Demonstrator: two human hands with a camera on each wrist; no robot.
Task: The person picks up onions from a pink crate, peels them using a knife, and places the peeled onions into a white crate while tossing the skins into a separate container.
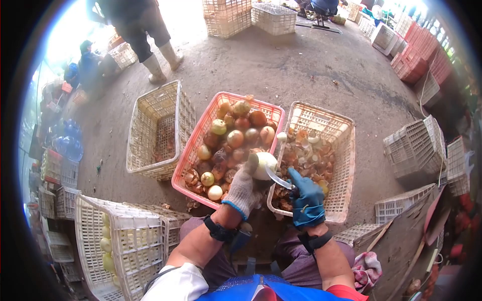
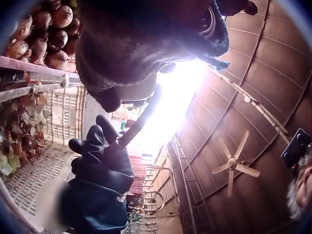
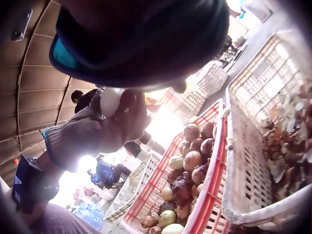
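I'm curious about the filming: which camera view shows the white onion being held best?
The head view: the white onion shows bright and mostly uncovered in the left hand. The right wrist view shows part of it; in the left wrist view, the left hand hides most.

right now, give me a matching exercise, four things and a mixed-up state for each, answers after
1. left hand
2. right hand
3. pink crate
4. pale crate beside it, to its right

A. holds loose peelings
B. blue-gloved, holding the knife
C. holds many onions
D. pale-gloved, gripping a white onion

Pairs: 1-D, 2-B, 3-C, 4-A
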